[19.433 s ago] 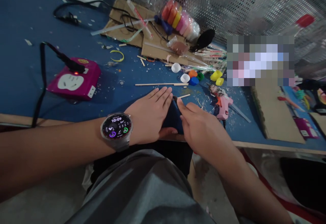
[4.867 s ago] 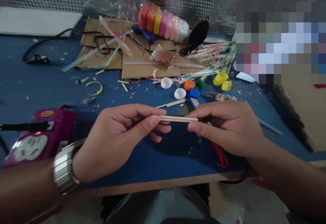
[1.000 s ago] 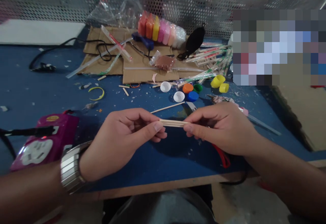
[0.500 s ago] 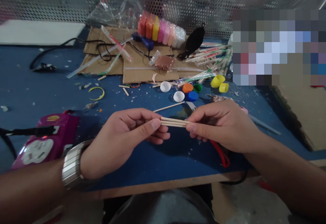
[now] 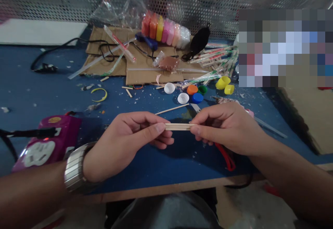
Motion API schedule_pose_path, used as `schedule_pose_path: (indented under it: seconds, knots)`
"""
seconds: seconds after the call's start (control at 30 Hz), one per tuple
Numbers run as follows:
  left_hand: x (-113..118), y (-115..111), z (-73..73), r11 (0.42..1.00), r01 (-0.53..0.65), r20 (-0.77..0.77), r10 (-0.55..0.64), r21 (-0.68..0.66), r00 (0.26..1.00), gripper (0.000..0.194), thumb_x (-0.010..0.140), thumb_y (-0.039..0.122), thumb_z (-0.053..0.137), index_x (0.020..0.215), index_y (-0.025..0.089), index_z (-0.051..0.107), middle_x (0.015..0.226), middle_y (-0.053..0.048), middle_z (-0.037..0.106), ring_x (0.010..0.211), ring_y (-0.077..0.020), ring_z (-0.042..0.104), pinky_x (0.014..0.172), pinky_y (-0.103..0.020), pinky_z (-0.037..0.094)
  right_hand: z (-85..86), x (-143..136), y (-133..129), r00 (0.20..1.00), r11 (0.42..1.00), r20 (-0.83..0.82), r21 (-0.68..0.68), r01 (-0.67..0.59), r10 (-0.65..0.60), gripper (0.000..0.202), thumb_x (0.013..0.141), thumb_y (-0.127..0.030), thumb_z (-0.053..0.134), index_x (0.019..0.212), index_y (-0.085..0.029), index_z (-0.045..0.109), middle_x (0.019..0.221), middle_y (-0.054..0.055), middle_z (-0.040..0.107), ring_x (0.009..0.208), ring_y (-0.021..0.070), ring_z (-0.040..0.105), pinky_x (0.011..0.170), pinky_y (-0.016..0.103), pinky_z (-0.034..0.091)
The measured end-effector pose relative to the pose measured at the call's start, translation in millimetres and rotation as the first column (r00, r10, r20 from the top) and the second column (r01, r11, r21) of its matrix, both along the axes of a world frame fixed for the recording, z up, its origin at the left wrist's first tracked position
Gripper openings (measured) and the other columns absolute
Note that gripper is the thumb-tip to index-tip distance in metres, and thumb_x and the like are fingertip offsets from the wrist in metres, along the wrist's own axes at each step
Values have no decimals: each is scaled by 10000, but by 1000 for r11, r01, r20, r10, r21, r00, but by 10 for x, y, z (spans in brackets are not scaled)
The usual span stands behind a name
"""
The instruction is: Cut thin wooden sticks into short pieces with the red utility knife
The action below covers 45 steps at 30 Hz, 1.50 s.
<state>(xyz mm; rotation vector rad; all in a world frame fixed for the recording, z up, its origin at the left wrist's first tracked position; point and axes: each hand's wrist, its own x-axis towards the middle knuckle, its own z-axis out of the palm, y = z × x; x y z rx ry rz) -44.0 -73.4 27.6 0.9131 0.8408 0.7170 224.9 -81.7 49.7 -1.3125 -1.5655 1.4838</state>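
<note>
Holding: left hand (image 5: 125,144) and right hand (image 5: 229,130) pinched opposite ends of three sticks (image 5: 178,127), nearer the person than the blue cap (image 5: 197,98).
Sticks: formed one flat, parallel row.
Loose stick (image 5: 173,109): lay near the blue cap.

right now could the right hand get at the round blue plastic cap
Probably yes: the round blue plastic cap lies uncovered just beyond the right hand, though a flat grey strip sits on its near side. The fingers, pinching the pale wooden sticks, would likely need freeing.
</note>
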Motion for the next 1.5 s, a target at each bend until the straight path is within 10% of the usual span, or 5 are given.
schedule_pose_path:
  seconds: [1.5]
  knots:
    - [39,-15,39,997,35,35,-33,-65,999,216,844,390,1057,918,230,933,859,-35,909,788,-157,890,704,-140,713,24,16,24,998,994,-53,-109,25,-30,217,743,-269,1061,752,-211,853,596,-21,748,455,84,590,417,158,481]
